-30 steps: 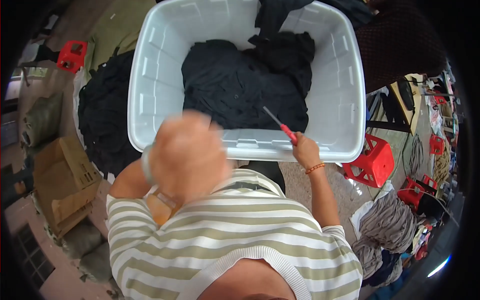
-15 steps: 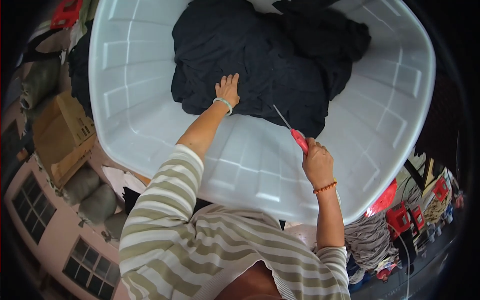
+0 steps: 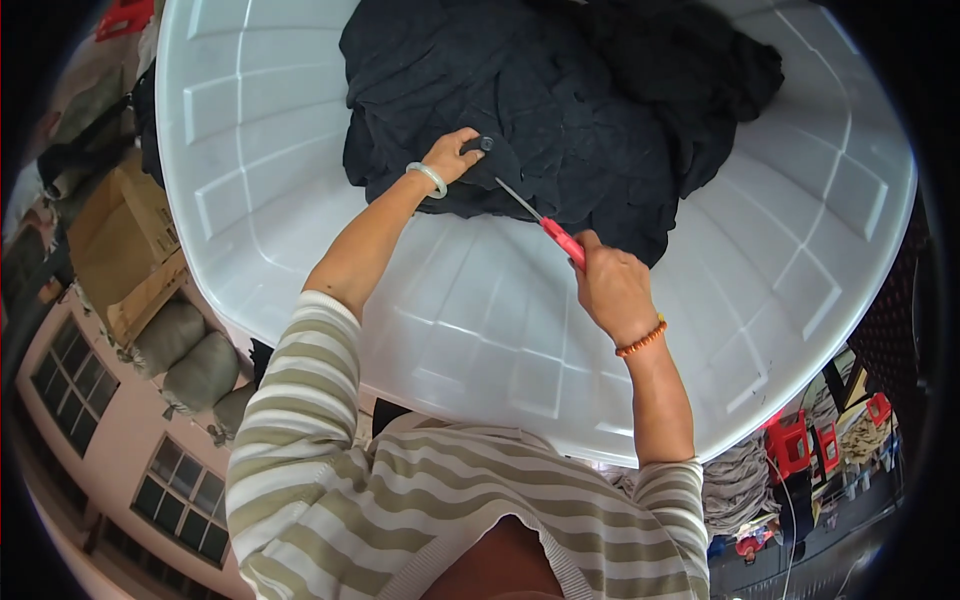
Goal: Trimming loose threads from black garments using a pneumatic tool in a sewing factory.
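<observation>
A heap of black cloth (image 3: 560, 110) lies in a large white plastic tub (image 3: 480, 330). My left hand (image 3: 452, 158) is closed at the heap's near side, thumb and forefinger pinching a fold of the cloth. At their tips shows a small round dark disc (image 3: 487, 144), like a button. My right hand (image 3: 615, 290) is wrapped round the red handle of a tool with a thin metal blade (image 3: 518, 198). Its blade slants up and left, with the tip just below and right of the disc; whether it touches the cloth I cannot tell.
The tub's white wall curves round the cloth on the near side, left and right. Beyond its left edge stand an open cardboard box (image 3: 120, 250) and several stuffed grey-green sacks (image 3: 200, 370). Grey bundled cloth (image 3: 738, 480) and red plastic pieces (image 3: 790, 445) lie at the lower right.
My left hand has gone from lying flat on the cloth to pinching it, and the disc now shows. My right hand has brought the blade up and left, close to it.
</observation>
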The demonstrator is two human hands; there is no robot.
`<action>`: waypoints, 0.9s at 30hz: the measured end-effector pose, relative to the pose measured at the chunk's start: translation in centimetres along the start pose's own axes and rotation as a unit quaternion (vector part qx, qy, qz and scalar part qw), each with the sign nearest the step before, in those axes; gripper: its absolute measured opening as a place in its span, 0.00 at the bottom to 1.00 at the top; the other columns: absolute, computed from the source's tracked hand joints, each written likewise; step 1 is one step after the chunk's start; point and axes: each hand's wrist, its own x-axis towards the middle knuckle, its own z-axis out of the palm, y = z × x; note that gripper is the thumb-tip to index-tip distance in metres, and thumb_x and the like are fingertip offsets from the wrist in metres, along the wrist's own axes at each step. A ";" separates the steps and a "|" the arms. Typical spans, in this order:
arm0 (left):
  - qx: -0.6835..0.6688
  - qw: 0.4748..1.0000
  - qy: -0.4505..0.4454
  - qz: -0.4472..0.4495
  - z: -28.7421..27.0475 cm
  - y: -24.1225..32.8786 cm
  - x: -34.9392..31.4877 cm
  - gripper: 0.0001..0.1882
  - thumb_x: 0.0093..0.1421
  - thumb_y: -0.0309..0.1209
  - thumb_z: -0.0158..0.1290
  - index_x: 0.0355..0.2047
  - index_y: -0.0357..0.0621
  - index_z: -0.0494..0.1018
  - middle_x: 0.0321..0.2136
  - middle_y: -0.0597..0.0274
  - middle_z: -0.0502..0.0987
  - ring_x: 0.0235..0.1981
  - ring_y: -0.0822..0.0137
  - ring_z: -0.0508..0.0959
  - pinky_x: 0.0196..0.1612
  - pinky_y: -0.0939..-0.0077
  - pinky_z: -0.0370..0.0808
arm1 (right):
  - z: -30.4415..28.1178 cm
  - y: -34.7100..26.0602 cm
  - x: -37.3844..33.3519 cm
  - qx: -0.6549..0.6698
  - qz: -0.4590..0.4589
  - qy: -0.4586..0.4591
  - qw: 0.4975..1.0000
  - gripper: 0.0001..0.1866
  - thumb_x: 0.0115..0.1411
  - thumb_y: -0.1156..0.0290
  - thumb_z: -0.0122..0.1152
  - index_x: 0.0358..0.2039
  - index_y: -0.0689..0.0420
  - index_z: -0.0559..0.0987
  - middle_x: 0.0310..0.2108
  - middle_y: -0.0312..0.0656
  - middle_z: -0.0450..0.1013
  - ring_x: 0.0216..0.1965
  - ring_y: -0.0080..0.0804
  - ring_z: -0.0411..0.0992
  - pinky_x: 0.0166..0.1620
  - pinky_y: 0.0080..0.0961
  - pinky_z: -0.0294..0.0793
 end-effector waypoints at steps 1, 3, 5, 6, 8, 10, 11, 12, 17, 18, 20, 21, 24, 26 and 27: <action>0.001 1.000 -0.005 0.005 0.0 0.4 0.2 0.14 0.56 0.29 0.56 0.41 0.35 0.72 0.35 0.50 0.78 0.39 0.56 0.77 0.45 0.71 0.71 | 0.0 -0.3 0.5 0.000 0.006 0.004 1.000 0.06 0.57 0.72 0.57 0.35 0.58 0.73 0.21 0.50 0.74 0.25 0.48 0.75 0.30 0.39 0.74; -0.052 0.997 -0.010 -0.053 0.2 1.2 0.3 0.16 0.57 0.30 0.55 0.44 0.36 0.72 0.38 0.51 0.78 0.41 0.58 0.77 0.46 0.72 0.70 | 0.2 -0.7 1.3 -0.034 0.016 0.014 0.999 0.06 0.57 0.71 0.57 0.33 0.59 0.73 0.21 0.50 0.74 0.25 0.48 0.75 0.29 0.38 0.74; -0.015 1.000 -0.012 -0.013 -0.2 -0.4 0.1 0.18 0.57 0.31 0.55 0.46 0.36 0.71 0.40 0.50 0.78 0.43 0.58 0.77 0.48 0.72 0.69 | 0.9 -0.8 2.2 -0.054 0.020 0.010 0.998 0.07 0.56 0.71 0.57 0.33 0.59 0.73 0.21 0.50 0.75 0.25 0.47 0.76 0.29 0.38 0.75; 0.018 1.000 -0.008 0.024 -0.7 -1.3 0.0 0.19 0.58 0.32 0.55 0.48 0.36 0.71 0.42 0.49 0.78 0.45 0.58 0.76 0.50 0.73 0.69 | 1.2 -1.1 2.4 -0.078 0.018 0.002 0.997 0.07 0.56 0.70 0.57 0.33 0.60 0.73 0.21 0.50 0.75 0.26 0.47 0.76 0.29 0.38 0.75; 0.018 0.996 -0.078 -0.028 -0.9 1.2 -0.5 0.22 0.59 0.34 0.55 0.51 0.34 0.70 0.47 0.46 0.76 0.49 0.56 0.75 0.53 0.74 0.67 | 1.3 -1.2 1.6 -0.071 0.052 0.001 0.996 0.08 0.57 0.69 0.57 0.33 0.60 0.73 0.22 0.50 0.75 0.26 0.48 0.76 0.30 0.38 0.75; 0.014 1.000 0.008 -0.020 -1.7 1.5 -1.2 0.22 0.59 0.36 0.54 0.49 0.33 0.70 0.44 0.47 0.77 0.47 0.58 0.76 0.52 0.74 0.68 | 0.9 -2.6 1.4 -0.033 0.079 0.026 0.996 0.09 0.57 0.69 0.57 0.34 0.60 0.73 0.22 0.50 0.75 0.26 0.48 0.76 0.30 0.39 0.75; -0.007 1.000 0.025 -0.007 -2.8 1.6 -1.5 0.21 0.59 0.36 0.54 0.48 0.33 0.71 0.41 0.49 0.78 0.44 0.60 0.76 0.50 0.75 0.69 | 1.1 -3.3 1.6 -0.032 0.083 0.030 0.996 0.09 0.57 0.69 0.57 0.34 0.60 0.73 0.22 0.50 0.75 0.26 0.48 0.76 0.30 0.39 0.75; -0.084 0.996 0.031 -0.006 -4.0 1.7 -1.8 0.19 0.60 0.36 0.54 0.45 0.33 0.72 0.36 0.56 0.79 0.38 0.69 0.76 0.45 0.78 0.70 | 1.5 -4.0 1.8 -0.022 0.066 0.035 0.997 0.09 0.57 0.68 0.57 0.34 0.60 0.72 0.22 0.50 0.75 0.26 0.48 0.76 0.30 0.39 0.75; -0.200 0.972 0.127 0.004 -12.7 3.0 -2.2 0.15 0.60 0.33 0.54 0.42 0.35 0.73 0.34 0.67 0.77 0.35 0.79 0.72 0.41 0.83 0.70 | 3.2 -3.7 4.8 -0.060 0.094 0.103 0.988 0.07 0.58 0.69 0.55 0.32 0.59 0.73 0.20 0.49 0.75 0.26 0.47 0.77 0.31 0.40 0.76; -0.252 0.954 0.163 -0.002 -14.1 3.2 -1.8 0.14 0.61 0.33 0.54 0.42 0.35 0.73 0.34 0.67 0.77 0.35 0.79 0.72 0.41 0.84 0.70 | 4.2 -2.5 5.1 -0.078 0.097 0.109 0.986 0.06 0.57 0.69 0.55 0.32 0.58 0.74 0.21 0.49 0.75 0.27 0.46 0.77 0.32 0.39 0.76; -0.243 0.947 0.213 0.004 -18.8 1.4 -0.8 0.15 0.60 0.33 0.54 0.42 0.35 0.73 0.34 0.65 0.77 0.34 0.77 0.72 0.41 0.83 0.70 | 4.8 -1.5 5.3 -0.083 0.098 0.090 0.988 0.06 0.57 0.69 0.55 0.32 0.58 0.74 0.22 0.49 0.75 0.27 0.46 0.77 0.32 0.39 0.76; -0.184 0.947 0.262 0.025 -21.1 0.5 0.0 0.15 0.60 0.34 0.54 0.42 0.34 0.73 0.34 0.63 0.77 0.34 0.76 0.72 0.41 0.81 0.71 | 5.0 -1.2 5.3 -0.092 0.103 0.069 0.988 0.06 0.57 0.69 0.55 0.32 0.58 0.73 0.23 0.49 0.76 0.28 0.46 0.77 0.32 0.39 0.76; -0.077 0.911 0.386 0.120 -24.3 -0.9 2.1 0.18 0.59 0.36 0.54 0.44 0.35 0.71 0.35 0.59 0.77 0.35 0.70 0.75 0.41 0.74 0.72 | 4.7 -1.3 4.8 -0.089 0.117 0.069 0.987 0.07 0.59 0.67 0.54 0.34 0.57 0.73 0.23 0.49 0.75 0.27 0.46 0.77 0.30 0.39 0.76; 0.314 0.771 0.513 0.211 -20.8 0.7 3.0 0.23 0.54 0.35 0.56 0.48 0.37 0.67 0.38 0.54 0.75 0.39 0.53 0.75 0.44 0.61 0.72 | 5.9 -1.0 3.7 -0.097 0.121 0.076 0.985 0.07 0.59 0.67 0.54 0.34 0.57 0.72 0.22 0.48 0.75 0.26 0.46 0.76 0.29 0.39 0.76; 0.289 0.803 0.464 0.236 -19.0 1.6 1.9 0.24 0.50 0.33 0.58 0.47 0.37 0.68 0.38 0.50 0.75 0.41 0.50 0.74 0.46 0.60 0.70 | 5.4 -2.0 3.8 -0.125 0.110 0.088 0.982 0.07 0.59 0.67 0.54 0.34 0.57 0.72 0.21 0.48 0.74 0.26 0.46 0.76 0.28 0.38 0.76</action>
